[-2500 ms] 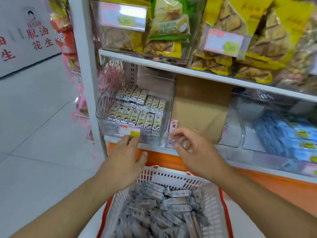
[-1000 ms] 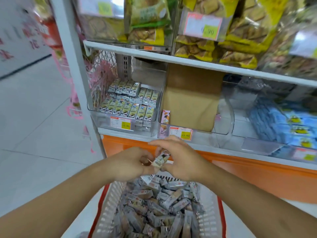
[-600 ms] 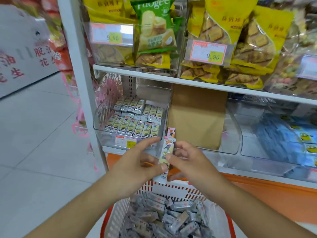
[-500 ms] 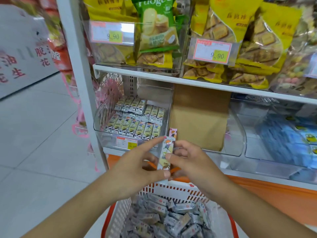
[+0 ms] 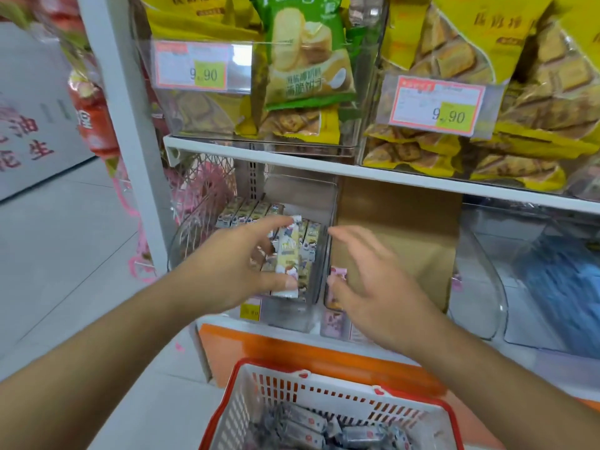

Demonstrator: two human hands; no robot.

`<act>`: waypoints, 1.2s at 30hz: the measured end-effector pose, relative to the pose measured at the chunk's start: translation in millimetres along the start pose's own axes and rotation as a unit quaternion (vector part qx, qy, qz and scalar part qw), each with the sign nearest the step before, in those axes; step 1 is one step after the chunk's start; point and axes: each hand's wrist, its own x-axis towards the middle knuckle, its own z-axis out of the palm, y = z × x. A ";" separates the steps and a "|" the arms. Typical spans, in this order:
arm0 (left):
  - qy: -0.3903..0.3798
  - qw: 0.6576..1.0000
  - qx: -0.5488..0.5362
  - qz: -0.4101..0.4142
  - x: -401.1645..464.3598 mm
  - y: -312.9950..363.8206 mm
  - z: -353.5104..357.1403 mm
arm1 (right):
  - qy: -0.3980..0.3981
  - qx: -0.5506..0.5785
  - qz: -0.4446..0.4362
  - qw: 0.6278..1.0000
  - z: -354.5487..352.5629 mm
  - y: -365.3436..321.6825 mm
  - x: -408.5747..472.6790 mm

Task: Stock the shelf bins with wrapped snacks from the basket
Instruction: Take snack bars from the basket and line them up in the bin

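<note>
My left hand point(image 5: 224, 271) pinches a long wrapped snack bar point(image 5: 288, 258) between thumb and forefinger and holds it upright in front of the clear shelf bin point(image 5: 292, 316). Rows of the same wrapped bars point(image 5: 246, 209) lie inside that bin. My right hand point(image 5: 376, 287) hovers just right of the bin with fingers spread and relaxed, holding nothing. At the bottom of the view stands the white and red basket point(image 5: 311, 384), with several grey wrapped snacks point(image 5: 311, 430) in it.
A brown cardboard sheet point(image 5: 399, 235) stands in the neighbouring bin. Blue packs point(image 5: 565, 287) fill a clear bin to the right. Yellow and green biscuit bags point(image 5: 302, 60) with price tags sit on the shelf above. An orange shelf base point(image 5: 292, 349) runs behind the basket. Grey tiled floor point(image 5: 65, 254) lies left.
Both hands took a bar out of the basket and raised it. My right hand has let go, and my left hand has carried the bar up to the bin.
</note>
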 end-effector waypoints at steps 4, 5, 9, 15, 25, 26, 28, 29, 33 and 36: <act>0.003 0.995 0.103 0.002 67.8 -23.8 -0.6 | -0.073 -0.032 -0.022 0.997 14.1 19.6 6.7; -0.004 0.990 0.138 -0.010 84.4 -28.9 0.1 | -0.078 -0.028 -0.023 0.996 16.9 21.3 5.3; -0.047 0.975 0.214 -0.031 131.7 -50.2 3.2 | -0.073 -0.030 -0.028 0.996 24.3 24.3 2.8; -0.082 0.970 0.229 -0.017 157.7 -70.4 9.5 | -0.083 -0.029 -0.034 0.996 25.7 27.1 2.0; -0.006 0.971 0.233 -0.063 119.2 -51.7 20.5 | -0.094 -0.009 -0.024 0.995 23.1 25.0 -4.0; -0.003 0.974 0.217 -0.067 110.2 -48.1 20.8 | -0.093 -0.008 -0.025 0.995 22.8 24.9 -4.7; 0.014 0.982 0.177 -0.062 88.8 -41.1 21.7 | -0.089 -0.005 -0.028 0.996 22.2 24.5 -7.0; 0.026 0.986 0.158 -0.051 76.2 -36.9 22.2 | -0.087 -0.004 -0.029 0.996 21.6 23.7 -8.3; 0.085 0.993 0.087 0.002 11.7 -15.6 33.3 | -0.059 0.005 -0.037 0.998 20.1 16.6 -18.8; 0.132 0.991 -0.016 0.011 -42.6 -4.0 53.0 | -0.016 0.015 -0.044 0.999 21.4 5.0 -36.2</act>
